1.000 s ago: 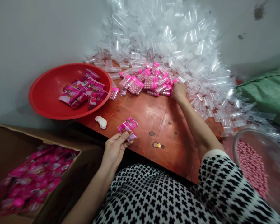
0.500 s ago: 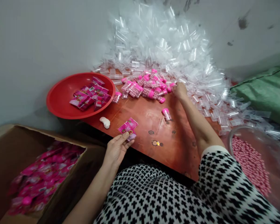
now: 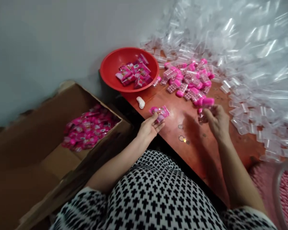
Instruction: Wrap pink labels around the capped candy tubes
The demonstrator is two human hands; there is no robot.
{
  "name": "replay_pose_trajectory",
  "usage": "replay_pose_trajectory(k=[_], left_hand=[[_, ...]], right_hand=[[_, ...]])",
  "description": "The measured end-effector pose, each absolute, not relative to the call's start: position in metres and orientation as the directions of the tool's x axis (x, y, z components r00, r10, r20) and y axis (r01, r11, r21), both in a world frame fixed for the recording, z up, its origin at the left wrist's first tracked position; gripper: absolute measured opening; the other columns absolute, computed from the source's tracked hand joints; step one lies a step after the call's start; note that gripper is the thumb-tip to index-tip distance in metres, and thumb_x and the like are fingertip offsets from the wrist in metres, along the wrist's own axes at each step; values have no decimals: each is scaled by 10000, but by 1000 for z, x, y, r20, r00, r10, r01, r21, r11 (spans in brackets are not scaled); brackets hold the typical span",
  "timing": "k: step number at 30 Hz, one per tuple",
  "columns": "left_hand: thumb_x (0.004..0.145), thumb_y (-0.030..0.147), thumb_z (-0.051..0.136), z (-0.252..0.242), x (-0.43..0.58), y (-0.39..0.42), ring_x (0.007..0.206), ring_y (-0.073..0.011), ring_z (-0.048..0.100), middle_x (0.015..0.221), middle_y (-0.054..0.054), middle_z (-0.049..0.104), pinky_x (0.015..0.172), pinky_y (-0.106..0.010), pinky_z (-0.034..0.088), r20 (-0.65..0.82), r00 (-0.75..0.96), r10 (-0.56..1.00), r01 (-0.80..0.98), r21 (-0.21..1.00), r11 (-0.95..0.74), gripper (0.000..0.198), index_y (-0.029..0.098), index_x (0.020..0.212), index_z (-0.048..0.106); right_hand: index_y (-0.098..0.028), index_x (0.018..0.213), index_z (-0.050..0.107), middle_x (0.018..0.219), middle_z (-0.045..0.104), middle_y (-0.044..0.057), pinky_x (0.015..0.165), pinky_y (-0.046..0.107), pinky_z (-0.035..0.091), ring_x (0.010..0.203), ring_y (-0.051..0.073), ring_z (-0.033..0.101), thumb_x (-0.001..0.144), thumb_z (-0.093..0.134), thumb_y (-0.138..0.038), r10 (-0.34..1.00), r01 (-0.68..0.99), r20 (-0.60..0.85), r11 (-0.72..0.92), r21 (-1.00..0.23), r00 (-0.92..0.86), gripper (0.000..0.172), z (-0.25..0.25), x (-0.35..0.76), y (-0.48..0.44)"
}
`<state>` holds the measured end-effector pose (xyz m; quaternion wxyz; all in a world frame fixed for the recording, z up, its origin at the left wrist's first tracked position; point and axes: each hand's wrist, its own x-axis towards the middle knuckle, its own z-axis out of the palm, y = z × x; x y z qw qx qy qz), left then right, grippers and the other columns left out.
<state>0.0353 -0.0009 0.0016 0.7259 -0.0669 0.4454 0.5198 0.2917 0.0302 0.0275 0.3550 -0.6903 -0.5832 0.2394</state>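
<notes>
My left hand (image 3: 147, 130) is closed, pinching a pink printed packet (image 3: 163, 111) above the near edge of the table. My right hand (image 3: 218, 122) is closed on a pink-capped bottle (image 3: 207, 101), blurred by motion and partly covered by the fingers. Just below that bottle, another small bottle (image 3: 201, 117) lies on the table, partly hidden. Beyond my right hand is a pile of clear bottles with pink caps (image 3: 190, 80), filled with pink beads. A small white lump (image 3: 140, 102) rests on the table left of the packet.
At the table's far left, a red bowl (image 3: 105, 75) holds pink packets. An open cardboard box (image 3: 62, 164) with many pink packets stands at left. Clear empty containers (image 3: 244, 60) are heaped along the back and right. A tub of pink beads (image 3: 277, 179) is at lower right.
The view has swung right. My right hand has drawn back from the pile with a pink-capped bottle in it. My left hand keeps the packet pinched, slightly raised.
</notes>
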Motion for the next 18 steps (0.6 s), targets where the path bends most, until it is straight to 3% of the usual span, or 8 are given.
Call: replay_pose_trajectory(k=[2, 6, 11, 18], left_hand=[[753, 239, 766, -1, 37, -1, 652, -149, 693, 727, -32, 704, 690, -277, 571, -708, 70, 703, -832, 347, 432, 164, 140, 845, 672], [755, 255, 767, -6, 39, -4, 701, -158, 702, 771, -26, 712, 750, -299, 561, -673, 71, 736, -861, 331, 386, 186, 153, 878, 672], [759, 204, 759, -6, 42, -7, 656, -123, 673, 740, -12, 705, 681, -246, 543, -628, 86, 774, -867, 335, 368, 144, 134, 830, 654], [713, 300, 798, -3, 46, -8, 572, -106, 619, 672, -9, 672, 584, -223, 510, -607, 93, 789, -822, 400, 405, 258, 125, 845, 663]], right_hand=[[-264, 948, 546, 642, 637, -9, 504, 354, 530, 497, 195, 620, 826, 625, -470, 996, 412, -37, -70, -908, 87, 253, 25, 253, -11], [-255, 969, 548, 693, 646, -24, 423, 276, 517, 469, 138, 600, 827, 641, -470, 989, 154, -144, -137, -978, -36, 273, 10, 191, -54], [-231, 1018, 548, 706, 663, -30, 422, 215, 511, 489, 105, 609, 846, 625, -460, 988, 107, -152, -147, -983, -37, 297, -2, 169, -54], [-221, 977, 560, 665, 652, -45, 401, 195, 504, 447, 91, 593, 809, 661, -471, 972, 0, -216, -217, -976, -95, 318, -3, 163, -51]])
